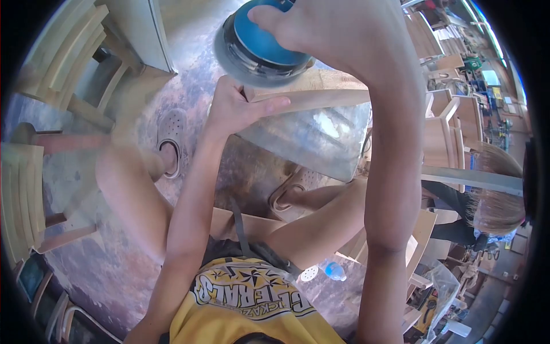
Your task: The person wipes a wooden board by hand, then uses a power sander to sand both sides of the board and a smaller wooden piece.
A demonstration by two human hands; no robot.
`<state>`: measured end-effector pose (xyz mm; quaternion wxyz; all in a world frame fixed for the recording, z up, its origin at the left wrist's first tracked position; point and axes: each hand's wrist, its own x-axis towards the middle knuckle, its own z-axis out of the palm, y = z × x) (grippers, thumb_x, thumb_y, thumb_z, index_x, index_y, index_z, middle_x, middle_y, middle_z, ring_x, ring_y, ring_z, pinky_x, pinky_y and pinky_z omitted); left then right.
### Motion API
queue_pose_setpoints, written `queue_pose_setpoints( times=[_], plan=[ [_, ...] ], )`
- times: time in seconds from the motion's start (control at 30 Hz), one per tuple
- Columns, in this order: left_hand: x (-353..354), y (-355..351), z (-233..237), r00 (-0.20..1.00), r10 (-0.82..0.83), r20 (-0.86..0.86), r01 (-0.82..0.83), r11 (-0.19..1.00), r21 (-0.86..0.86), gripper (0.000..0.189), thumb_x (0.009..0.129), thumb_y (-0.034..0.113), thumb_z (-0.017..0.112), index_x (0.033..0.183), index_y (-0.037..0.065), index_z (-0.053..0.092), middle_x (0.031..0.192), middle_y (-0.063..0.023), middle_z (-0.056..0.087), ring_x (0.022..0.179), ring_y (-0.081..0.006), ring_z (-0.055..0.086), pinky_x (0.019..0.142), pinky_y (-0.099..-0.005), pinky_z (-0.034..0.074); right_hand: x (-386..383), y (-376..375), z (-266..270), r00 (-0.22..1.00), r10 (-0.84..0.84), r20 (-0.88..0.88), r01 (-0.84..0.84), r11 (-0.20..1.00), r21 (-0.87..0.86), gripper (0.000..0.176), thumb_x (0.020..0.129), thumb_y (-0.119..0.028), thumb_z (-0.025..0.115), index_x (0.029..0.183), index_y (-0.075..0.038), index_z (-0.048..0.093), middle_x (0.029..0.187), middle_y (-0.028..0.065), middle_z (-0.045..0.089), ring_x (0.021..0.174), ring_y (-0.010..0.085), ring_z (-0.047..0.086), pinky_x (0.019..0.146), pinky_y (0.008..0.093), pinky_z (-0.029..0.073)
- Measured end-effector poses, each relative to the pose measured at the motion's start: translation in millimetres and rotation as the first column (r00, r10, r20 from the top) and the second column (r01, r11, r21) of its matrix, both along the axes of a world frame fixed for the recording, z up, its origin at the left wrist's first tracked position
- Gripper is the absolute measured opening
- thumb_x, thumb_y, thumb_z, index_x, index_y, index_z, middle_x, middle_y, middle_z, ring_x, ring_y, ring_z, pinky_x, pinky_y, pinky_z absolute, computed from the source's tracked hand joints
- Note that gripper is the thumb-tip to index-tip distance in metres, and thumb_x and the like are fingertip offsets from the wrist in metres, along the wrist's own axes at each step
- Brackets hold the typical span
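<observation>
My right hand is wrapped over the top of a blue power sander, thumb across its near side. The sander's round pad is tilted and sits at the far end of a pale wooden piece. My left hand grips that piece at its left end, thumb along the near edge and fingers hidden behind it. Beneath the wood is a grey, worn work surface with a shiny patch. The sander pad's rim looks blurred.
Wooden chairs stand at the left. A bottle lies on the floor by my right thigh. To the right are wooden furniture parts, a person, and a cluttered bench area with a plastic bag.
</observation>
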<state>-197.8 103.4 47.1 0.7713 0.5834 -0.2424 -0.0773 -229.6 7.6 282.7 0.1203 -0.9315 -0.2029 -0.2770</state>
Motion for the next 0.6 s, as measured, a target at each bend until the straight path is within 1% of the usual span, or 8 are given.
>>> queue_pose_setpoints(
  times=[0.07, 0.13, 0.23, 0.3, 0.33, 0.43, 0.53, 0.6],
  plan=[
    [1, 0, -1, 0.994, -0.050, -0.097, 0.055, 0.998, 0.042, 0.047, 0.073, 0.005, 0.091, 0.116, -0.002, 0.072, 0.111, -0.0076, 0.075, 0.098, -0.0144, 0.070, 0.088, -0.0317, 0.057, -4, 5, 1, 1.000, -0.007, 0.011, 0.008, 1.000, -0.020, 0.030, 0.068, -0.010, 0.067, 0.096, 0.000, 0.062, 0.085, 0.0227, 0.066, 0.085, 0.0429, 0.064, 0.078, 0.0473, 0.051],
    [-3, -5, 2, 0.999, 0.016, -0.030, -0.017, 0.998, -0.064, 0.050, 0.072, 0.006, 0.092, 0.117, -0.002, 0.072, 0.112, -0.0079, 0.075, 0.100, -0.0152, 0.070, 0.089, -0.0322, 0.057, -8, 15, 8, 1.000, -0.011, 0.025, 0.012, 0.999, -0.039, 0.030, 0.068, -0.010, 0.067, 0.097, 0.000, 0.063, 0.085, 0.0225, 0.067, 0.085, 0.0430, 0.064, 0.078, 0.0471, 0.051],
    [-3, -4, 8, 0.999, 0.041, 0.031, -0.036, 0.987, -0.156, 0.053, 0.072, 0.008, 0.093, 0.119, -0.002, 0.071, 0.115, -0.0084, 0.074, 0.104, -0.0165, 0.069, 0.093, -0.0327, 0.055, -9, 23, 26, 0.910, -0.240, -0.339, 0.214, 0.970, -0.113, 0.031, 0.070, -0.010, 0.067, 0.099, 0.000, 0.063, 0.087, 0.0222, 0.067, 0.089, 0.0422, 0.065, 0.081, 0.0466, 0.051],
    [-1, -2, 6, 1.000, -0.005, 0.028, 0.009, 0.990, -0.143, 0.055, 0.072, 0.009, 0.094, 0.120, -0.001, 0.070, 0.117, -0.0087, 0.073, 0.107, -0.0169, 0.068, 0.095, -0.0326, 0.055, -10, 4, 21, 0.937, 0.198, -0.289, -0.086, 0.930, 0.358, 0.033, 0.071, -0.011, 0.067, 0.102, -0.001, 0.063, 0.087, 0.0217, 0.068, 0.087, 0.0418, 0.066, 0.079, 0.0458, 0.052],
    [3, 1, 2, 0.998, -0.066, -0.019, 0.065, 0.998, -0.025, 0.059, 0.073, 0.012, 0.094, 0.123, -0.003, 0.068, 0.120, -0.0097, 0.072, 0.110, -0.0175, 0.067, 0.096, -0.0329, 0.054, -10, 4, 13, 0.937, 0.196, -0.289, -0.084, 0.930, 0.357, 0.033, 0.071, -0.011, 0.067, 0.102, -0.001, 0.063, 0.087, 0.0217, 0.068, 0.087, 0.0418, 0.066, 0.079, 0.0458, 0.052],
    [1, -1, 4, 0.998, -0.067, -0.006, 0.067, 0.998, -0.007, 0.059, 0.073, 0.015, 0.094, 0.123, -0.004, 0.068, 0.120, -0.0097, 0.072, 0.110, -0.0169, 0.067, 0.096, -0.0325, 0.054, -9, 12, 0, 0.997, -0.075, -0.013, 0.075, 0.997, -0.015, 0.037, 0.071, -0.011, 0.067, 0.107, -0.001, 0.064, 0.089, 0.0223, 0.069, 0.087, 0.0421, 0.067, 0.079, 0.0463, 0.053],
    [-5, -5, 4, 1.000, 0.009, 0.022, -0.005, 0.986, -0.164, 0.052, 0.073, 0.016, 0.095, 0.116, -0.003, 0.072, 0.115, -0.0083, 0.074, 0.107, -0.0150, 0.067, 0.094, -0.0316, 0.054, -8, 13, 12, 0.996, -0.042, -0.075, 0.035, 0.995, -0.094, 0.038, 0.072, -0.011, 0.067, 0.108, -0.001, 0.065, 0.091, 0.0227, 0.069, 0.087, 0.0434, 0.067, 0.079, 0.0473, 0.054],
    [-8, -6, 5, 1.000, 0.017, -0.021, -0.021, 0.976, -0.218, 0.048, 0.073, 0.016, 0.095, 0.112, -0.002, 0.074, 0.113, -0.0079, 0.074, 0.106, -0.0144, 0.067, 0.094, -0.0312, 0.054, 6, 11, 24, 0.914, -0.105, -0.392, 0.074, 0.993, -0.092, 0.037, 0.072, -0.011, 0.067, 0.107, -0.001, 0.065, 0.090, 0.0226, 0.069, 0.088, 0.0445, 0.067, 0.080, 0.0480, 0.054]
  ],
)
